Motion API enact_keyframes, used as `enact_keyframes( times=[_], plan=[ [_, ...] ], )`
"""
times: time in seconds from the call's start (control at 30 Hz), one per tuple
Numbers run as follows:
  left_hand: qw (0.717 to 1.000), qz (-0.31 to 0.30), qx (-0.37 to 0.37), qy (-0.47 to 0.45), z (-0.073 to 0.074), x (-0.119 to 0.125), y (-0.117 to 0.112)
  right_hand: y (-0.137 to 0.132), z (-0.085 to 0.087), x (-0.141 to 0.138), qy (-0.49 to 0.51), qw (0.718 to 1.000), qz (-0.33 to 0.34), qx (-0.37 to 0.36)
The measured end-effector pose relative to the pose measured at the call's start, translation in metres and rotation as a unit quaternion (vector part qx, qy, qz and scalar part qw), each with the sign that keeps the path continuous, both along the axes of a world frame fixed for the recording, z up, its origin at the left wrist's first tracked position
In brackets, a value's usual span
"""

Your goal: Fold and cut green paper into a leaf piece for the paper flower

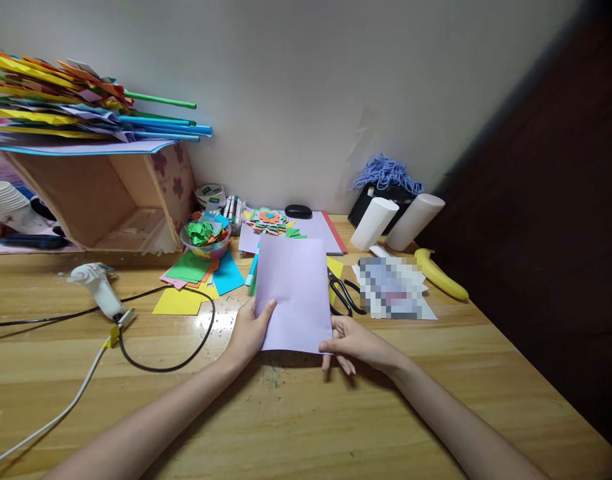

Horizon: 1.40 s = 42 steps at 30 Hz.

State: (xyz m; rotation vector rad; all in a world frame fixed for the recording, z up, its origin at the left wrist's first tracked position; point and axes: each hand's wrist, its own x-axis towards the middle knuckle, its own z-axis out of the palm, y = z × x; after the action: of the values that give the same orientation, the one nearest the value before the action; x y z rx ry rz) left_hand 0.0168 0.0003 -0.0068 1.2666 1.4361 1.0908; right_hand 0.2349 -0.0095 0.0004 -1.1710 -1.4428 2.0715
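A sheet of light purple paper (293, 287) is held up above the table, its lower edge toward me. My left hand (251, 327) grips its left edge, thumb on top and fingers hidden behind. At the lower right corner my right hand (351, 343) pinches the sheet between thumb and fingers, with some fingertips showing below it. Black-handled scissors (343, 293) lie just right of the paper, partly covered by it. Behind it, a layered paper flower (269, 219) rests on more purple paper (313, 227).
A white glue gun (99, 290) with looping cables stands at left, near coloured paper squares (179, 301) and a bowl of scraps (206, 240). A box (111, 193) bears a pile of paper crafts. White rolls (375, 223) and a banana (439, 277) are at right.
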Motion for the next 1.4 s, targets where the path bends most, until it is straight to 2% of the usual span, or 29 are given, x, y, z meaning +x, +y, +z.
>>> enact_keyframes(
  times=[0.17,0.3,0.43,0.67,1.0,1.17,1.4],
  plan=[
    [1.000,-0.002,0.006,0.000,-0.001,0.000,0.000,0.001,-0.003,0.001,0.006,1.000,-0.008,-0.019],
    [1.000,-0.006,0.000,-0.003,-0.001,0.000,0.000,0.001,-0.004,0.001,0.007,1.000,0.000,0.006],
    [1.000,-0.009,0.002,-0.003,-0.001,-0.001,0.001,0.002,-0.004,0.001,0.007,1.000,-0.021,-0.004],
    [1.000,-0.026,0.007,0.005,-0.001,0.000,0.001,0.004,-0.005,-0.001,-0.027,0.988,-0.116,0.103],
    [0.998,-0.062,0.009,0.014,0.001,0.000,-0.002,0.008,0.000,0.003,-0.062,0.974,-0.172,0.136],
    [0.995,-0.100,0.005,0.003,0.002,0.001,-0.003,0.011,0.004,0.007,-0.054,0.973,-0.191,0.116],
    [0.990,-0.140,-0.011,0.019,0.001,0.000,-0.003,0.017,0.006,0.020,-0.092,0.987,-0.101,0.089]
  ],
)
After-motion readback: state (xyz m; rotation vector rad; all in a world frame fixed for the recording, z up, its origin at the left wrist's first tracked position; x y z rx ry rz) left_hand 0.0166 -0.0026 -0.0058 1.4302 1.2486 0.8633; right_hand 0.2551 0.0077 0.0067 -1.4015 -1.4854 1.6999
